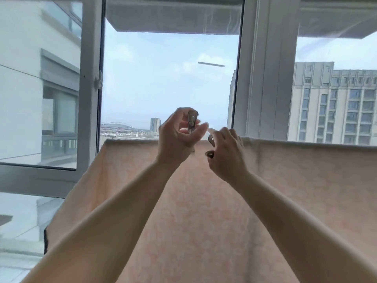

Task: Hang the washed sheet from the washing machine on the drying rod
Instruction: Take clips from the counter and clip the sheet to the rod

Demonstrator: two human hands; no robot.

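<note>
Both bare forearms rise from the near edge. Pink sheet [204, 201], soft cloth with a faint pale pattern, hangs draped over the rod; the rod itself is hidden under its top fold. Left hand [177, 137] grip closed on a small clear clip [191, 121], held upright above the fold. Right hand [226, 154] grip pinches another clear clip [210, 147] at the fold, mostly hidden. Window frame [263, 68] behind, white; high-rise buildings [334, 103] far right, blurry.
</note>
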